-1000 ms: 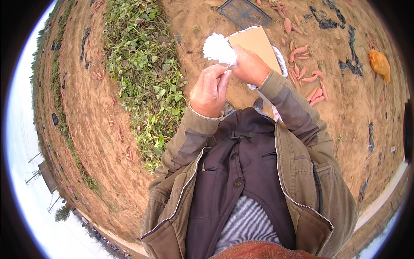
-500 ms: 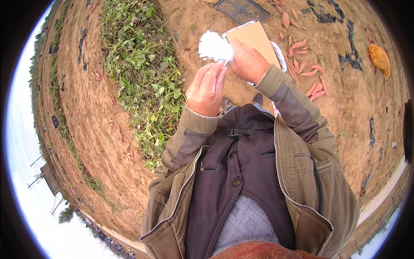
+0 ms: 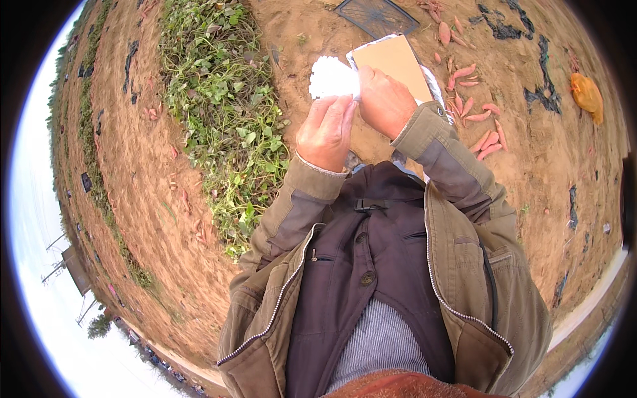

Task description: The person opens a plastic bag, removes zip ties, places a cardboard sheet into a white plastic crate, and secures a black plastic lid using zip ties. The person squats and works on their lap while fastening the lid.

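In front of my chest, both hands meet at a white bundle point(image 3: 332, 77) of thin strips, fanned out with a scalloped outer edge. My right hand point(image 3: 387, 103) is closed round its gathered end. Just below it, the fingers of my left hand point(image 3: 325, 136) are pinched together against the bundle's lower edge. What lies between those fingertips is mostly hidden. Beyond my right hand, on the ground, lies a tan cardboard piece point(image 3: 395, 63) with white plastic around its edges; the hand covers its near left part.
Several sweet potatoes point(image 3: 490, 140) lie on the soil to the right. A black mesh crate point(image 3: 377, 16) is at the far side. Green vines point(image 3: 219, 99) run along the left. Farther right are torn black film point(image 3: 547, 79) and an orange bag point(image 3: 586, 96).
My left fingers have moved up against the white bundle; the thin strip end seen between them earlier is now hidden. The bundle has turned slightly and its strips look more even.
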A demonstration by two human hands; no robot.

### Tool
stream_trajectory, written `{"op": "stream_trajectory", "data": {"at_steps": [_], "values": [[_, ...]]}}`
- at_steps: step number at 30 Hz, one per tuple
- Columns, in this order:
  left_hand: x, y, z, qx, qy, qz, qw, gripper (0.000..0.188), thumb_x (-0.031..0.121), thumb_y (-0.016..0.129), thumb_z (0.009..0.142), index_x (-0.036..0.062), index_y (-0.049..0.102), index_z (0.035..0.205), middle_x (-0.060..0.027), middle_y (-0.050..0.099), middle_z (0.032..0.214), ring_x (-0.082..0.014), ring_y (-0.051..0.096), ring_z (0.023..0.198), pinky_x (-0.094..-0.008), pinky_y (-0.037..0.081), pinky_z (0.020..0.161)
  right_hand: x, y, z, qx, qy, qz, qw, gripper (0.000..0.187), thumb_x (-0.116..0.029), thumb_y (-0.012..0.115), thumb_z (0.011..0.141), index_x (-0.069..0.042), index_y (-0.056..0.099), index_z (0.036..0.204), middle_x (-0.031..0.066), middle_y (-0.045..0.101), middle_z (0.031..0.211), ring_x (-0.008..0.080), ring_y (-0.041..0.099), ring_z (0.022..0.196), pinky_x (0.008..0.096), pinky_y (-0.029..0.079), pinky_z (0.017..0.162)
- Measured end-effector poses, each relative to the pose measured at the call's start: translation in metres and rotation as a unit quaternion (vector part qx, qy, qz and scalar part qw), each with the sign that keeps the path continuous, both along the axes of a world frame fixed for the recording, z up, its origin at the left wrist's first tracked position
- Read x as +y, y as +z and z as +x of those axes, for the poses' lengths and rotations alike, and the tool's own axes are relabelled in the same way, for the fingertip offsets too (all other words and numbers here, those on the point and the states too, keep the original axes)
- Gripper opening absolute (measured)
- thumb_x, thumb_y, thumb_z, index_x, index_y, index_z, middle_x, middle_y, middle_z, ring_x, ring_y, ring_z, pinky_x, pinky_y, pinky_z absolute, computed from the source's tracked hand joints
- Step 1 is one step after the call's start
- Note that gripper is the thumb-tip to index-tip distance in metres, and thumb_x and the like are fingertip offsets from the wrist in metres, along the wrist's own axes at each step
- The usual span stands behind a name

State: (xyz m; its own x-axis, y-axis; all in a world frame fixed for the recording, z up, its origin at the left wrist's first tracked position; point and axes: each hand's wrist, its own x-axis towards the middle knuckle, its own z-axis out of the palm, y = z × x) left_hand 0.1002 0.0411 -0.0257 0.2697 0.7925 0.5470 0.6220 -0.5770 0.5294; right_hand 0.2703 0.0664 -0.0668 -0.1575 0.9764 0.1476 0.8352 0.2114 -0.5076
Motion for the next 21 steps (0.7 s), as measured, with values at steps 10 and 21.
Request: {"op": "stream_trajectory", "data": {"at_steps": [10, 21], "values": [[-0.008, -0.020, 0.004, -0.140, -0.009, -0.116, 0.983, 0.020, 0.002, 0.064, 0.102, 0.0010, 0.070, 0.121, -0.0130, 0.070, 0.101, -0.0237, 0.072, 0.083, -0.0345, 0.060, 0.074, 0.010, -0.005, 0.001, -0.017, -0.025, -0.044, 0.999, 0.032, -0.010, 0.072, 0.091, 0.004, 0.053, 0.113, 0.0317, 0.068, 0.099, 0.0514, 0.068, 0.094, 0.0587, 0.054, 0.076], [0.002, -0.010, -0.007, -0.289, 0.007, -0.389, 0.875, 0.019, 0.019, 0.067, 0.105, 0.0001, 0.069, 0.106, -0.0112, 0.071, 0.080, -0.0149, 0.069, 0.063, -0.0345, 0.056, 0.062, 0.025, 0.008, -0.003, 0.061, -0.004, -0.036, 0.997, 0.033, -0.011, 0.075, 0.089, 0.004, 0.058, 0.113, 0.0307, 0.071, 0.100, 0.0529, 0.069, 0.097, 0.0595, 0.053, 0.078]]}}
